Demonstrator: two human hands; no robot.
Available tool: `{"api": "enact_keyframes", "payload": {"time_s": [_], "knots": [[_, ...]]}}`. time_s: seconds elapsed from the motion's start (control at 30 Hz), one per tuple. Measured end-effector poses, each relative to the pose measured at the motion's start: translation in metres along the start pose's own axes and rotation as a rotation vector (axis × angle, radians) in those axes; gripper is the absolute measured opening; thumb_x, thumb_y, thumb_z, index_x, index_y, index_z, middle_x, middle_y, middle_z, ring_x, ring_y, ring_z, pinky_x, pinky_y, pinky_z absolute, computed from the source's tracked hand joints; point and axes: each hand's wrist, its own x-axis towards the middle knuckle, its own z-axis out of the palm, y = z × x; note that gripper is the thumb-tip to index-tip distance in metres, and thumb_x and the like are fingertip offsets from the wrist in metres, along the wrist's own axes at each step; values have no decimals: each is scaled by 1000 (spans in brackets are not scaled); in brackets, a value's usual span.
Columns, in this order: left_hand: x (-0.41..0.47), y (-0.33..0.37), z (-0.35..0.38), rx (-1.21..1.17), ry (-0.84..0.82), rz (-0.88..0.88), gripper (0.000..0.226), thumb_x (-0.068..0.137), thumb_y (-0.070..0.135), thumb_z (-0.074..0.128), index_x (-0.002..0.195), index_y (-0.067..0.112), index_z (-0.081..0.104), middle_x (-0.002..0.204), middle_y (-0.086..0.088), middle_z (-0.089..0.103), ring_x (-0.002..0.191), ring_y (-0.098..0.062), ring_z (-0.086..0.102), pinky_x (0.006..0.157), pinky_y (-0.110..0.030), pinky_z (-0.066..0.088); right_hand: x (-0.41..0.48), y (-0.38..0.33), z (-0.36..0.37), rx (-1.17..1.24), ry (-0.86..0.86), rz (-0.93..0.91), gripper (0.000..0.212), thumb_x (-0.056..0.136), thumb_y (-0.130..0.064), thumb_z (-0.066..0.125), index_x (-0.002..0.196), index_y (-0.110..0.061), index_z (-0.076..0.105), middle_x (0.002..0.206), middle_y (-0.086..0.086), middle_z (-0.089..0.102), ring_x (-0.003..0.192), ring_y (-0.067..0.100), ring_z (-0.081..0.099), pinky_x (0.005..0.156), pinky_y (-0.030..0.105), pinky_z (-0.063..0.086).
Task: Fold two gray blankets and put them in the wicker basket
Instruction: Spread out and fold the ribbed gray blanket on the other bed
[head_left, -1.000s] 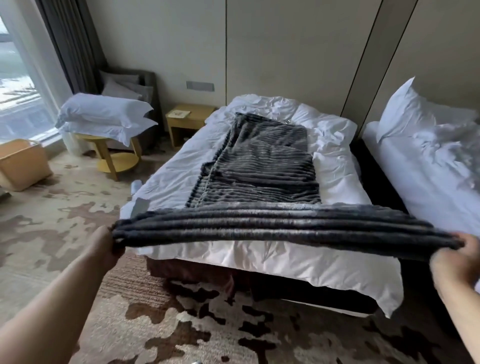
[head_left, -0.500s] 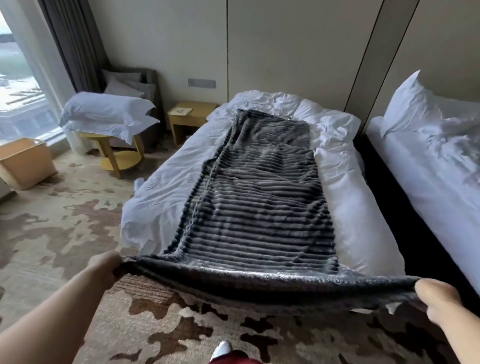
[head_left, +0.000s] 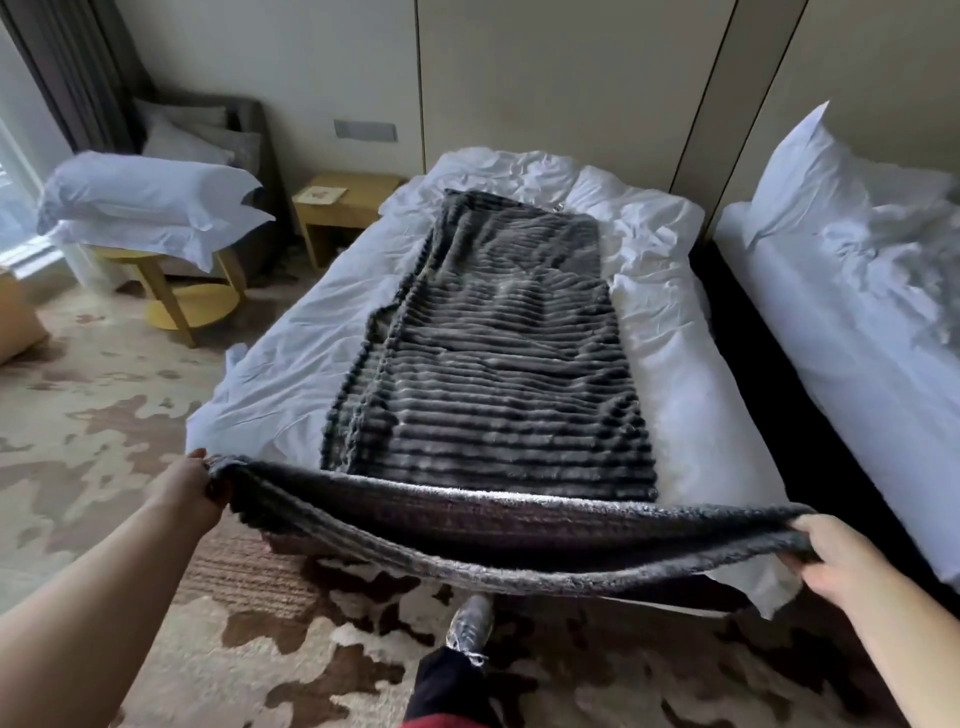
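Note:
A gray ribbed blanket (head_left: 493, 358) lies lengthwise down the middle of the white bed (head_left: 291, 358), folded into a long strip. Its near end hangs off the foot of the bed, stretched between my hands. My left hand (head_left: 189, 491) grips the near left corner. My right hand (head_left: 831, 558) grips the near right corner. Only one gray blanket is in sight. A sliver of the tan basket (head_left: 15, 322) shows at the left edge of the frame, on the floor by the window.
A second white bed (head_left: 852, 332) with a pillow stands on the right across a dark gap. Two pillows (head_left: 150, 208) sit on a yellow round table at left, beside a yellow nightstand (head_left: 343, 208) and a gray armchair. My shoe (head_left: 470, 626) is on the patterned carpet.
The raised near edge has come down and toward me, spreading the blanket flat along the bed. My view has moved closer and lower; both hands keep their grip.

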Motion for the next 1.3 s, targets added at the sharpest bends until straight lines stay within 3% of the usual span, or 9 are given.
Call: {"api": "enact_keyframes", "payload": {"time_s": [0.13,0.33,0.43,0.57,0.67,0.83,1.03,1.2,1.3], "knots": [[50,10,31,-116,6,-131,43,104,23,28,146,18,36,146,1,44,132,-10,44,104,-24,38,26,-35,42,84,39,56,9,91,-3,46,93,-9,52,74,13,51,65,21,53,34,20,48],[158,12,114,-57,159,-148,41,105,21,28,145,25,35,142,3,46,119,-11,53,96,-24,47,114,-81,131,112,189,138,22,93,-7,50,72,-10,46,75,6,47,38,17,60,27,18,42],[229,3,165,-19,196,-148,46,104,13,27,147,29,28,130,5,49,90,-7,58,69,-18,52,179,-91,185,55,287,259,22,91,-11,56,70,-11,47,75,5,48,45,15,59,29,17,43],[320,-26,217,145,178,-70,24,103,12,31,119,17,48,142,-7,37,123,-22,49,93,-29,50,266,-93,263,23,214,286,20,80,-12,70,96,-14,58,70,5,69,66,13,64,62,16,53],[357,-55,226,349,171,-128,25,98,22,39,121,16,47,145,-13,29,137,-31,35,98,-38,41,302,-80,308,14,129,281,5,92,-15,54,96,-14,51,106,7,64,128,14,49,103,21,42],[351,-104,209,515,222,-35,36,89,8,54,124,14,60,106,-6,60,69,3,60,62,-9,49,295,-33,334,-378,251,30,50,83,-19,66,130,-7,56,108,11,65,91,25,61,85,33,48],[291,-129,174,692,633,217,44,81,10,54,123,20,61,106,-3,63,78,-13,58,70,-12,46,251,18,290,-588,367,-133,41,82,-17,64,123,-14,60,123,11,64,109,33,60,91,40,46],[235,-184,125,484,844,-139,53,81,9,68,131,15,53,127,-5,59,107,-22,58,89,-25,46,200,91,255,-589,480,22,11,82,-9,60,91,-3,62,90,23,61,83,39,58,77,45,47],[216,-218,102,285,668,-447,55,88,30,66,139,17,47,147,1,44,118,-11,55,98,-27,45,181,136,248,-242,419,424,28,95,-16,55,117,1,57,126,25,56,109,34,58,93,40,48]]}}
